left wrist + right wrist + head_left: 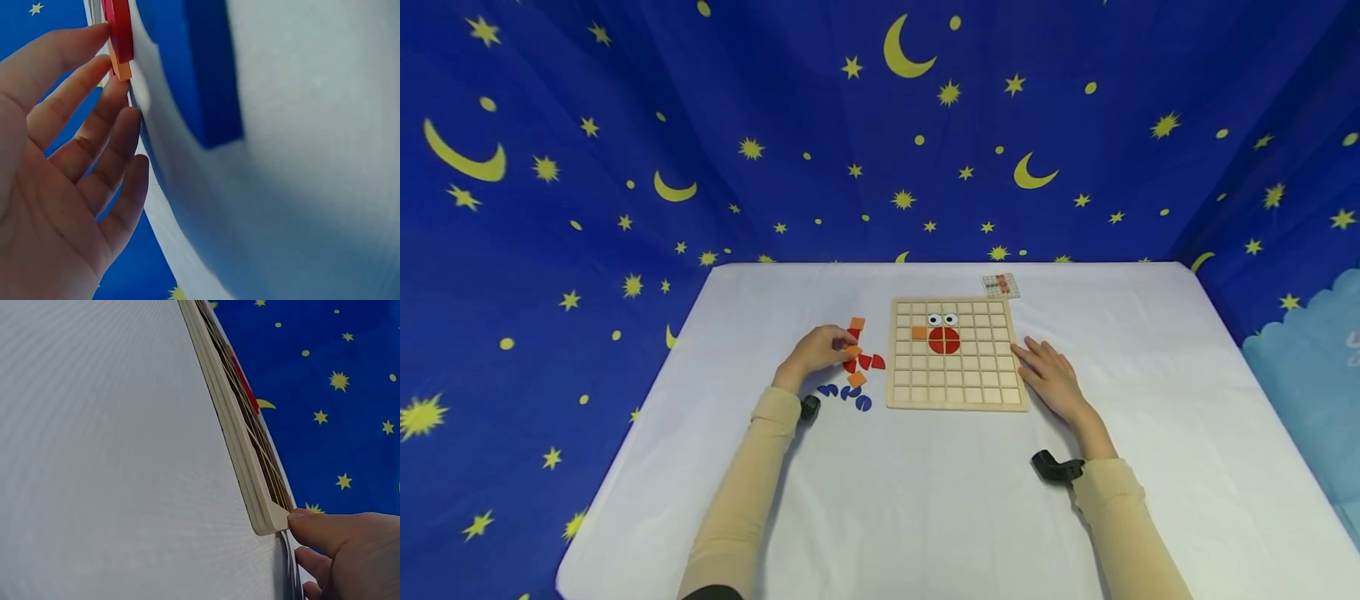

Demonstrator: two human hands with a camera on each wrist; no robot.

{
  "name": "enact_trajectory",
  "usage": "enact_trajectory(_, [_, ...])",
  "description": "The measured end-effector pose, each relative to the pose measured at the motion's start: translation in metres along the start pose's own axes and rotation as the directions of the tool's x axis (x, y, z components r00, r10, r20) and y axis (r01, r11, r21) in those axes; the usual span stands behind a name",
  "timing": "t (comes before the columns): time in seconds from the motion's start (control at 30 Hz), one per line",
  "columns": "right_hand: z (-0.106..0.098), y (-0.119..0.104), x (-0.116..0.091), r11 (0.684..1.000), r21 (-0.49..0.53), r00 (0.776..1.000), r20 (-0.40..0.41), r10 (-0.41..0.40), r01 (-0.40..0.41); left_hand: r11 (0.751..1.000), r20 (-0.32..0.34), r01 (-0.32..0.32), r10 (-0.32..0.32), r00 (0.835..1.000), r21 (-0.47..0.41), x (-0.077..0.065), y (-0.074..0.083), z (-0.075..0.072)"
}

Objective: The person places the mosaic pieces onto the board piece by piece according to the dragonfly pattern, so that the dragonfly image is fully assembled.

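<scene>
My left hand (820, 350) reaches into a loose group of flat pieces, its thumb and index finger pinching an orange square piece (853, 352). Red quarter-round pieces (877, 362) lie around those fingertips; in the left wrist view a red piece (120, 31) partly hides the orange one (123, 70). The right hand (1054, 377) rests beside a wooden grid board (957, 407), fingers extended and touching its right rim. On the board sit two eye pieces (951, 319), a red circle made of quarters (944, 340) and an orange square (919, 333).
Blue rounded pieces (863, 403) lie below the red ones, and another orange square (857, 379) is close by. A small pattern card (1001, 286) lies behind the board's top right corner. White cloth (925, 500) covers the table, with a starry blue curtain (820, 125) behind.
</scene>
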State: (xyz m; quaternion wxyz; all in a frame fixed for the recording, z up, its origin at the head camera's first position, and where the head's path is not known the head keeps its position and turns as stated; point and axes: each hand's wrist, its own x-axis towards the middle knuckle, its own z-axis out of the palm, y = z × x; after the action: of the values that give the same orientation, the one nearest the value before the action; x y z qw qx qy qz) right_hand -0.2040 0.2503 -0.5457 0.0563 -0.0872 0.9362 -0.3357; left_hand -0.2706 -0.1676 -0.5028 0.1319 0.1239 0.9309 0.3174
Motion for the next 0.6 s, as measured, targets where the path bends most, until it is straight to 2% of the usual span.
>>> enact_trajectory(0.23, [-0.0005,-0.0015,-0.001,1.0,0.01,1.0,-0.019,0.004,-0.004,0.999,-0.018,0.013,-0.012,1.0,0.048,-0.0006,0.0059,0.004])
enact_trajectory(0.6, [-0.0004,-0.0026,-0.0005,1.0,0.004,1.0,-0.013,0.005,-0.005,0.999,-0.025,-0.011,0.012,1.0,0.031,-0.0001,0.006,0.0077])
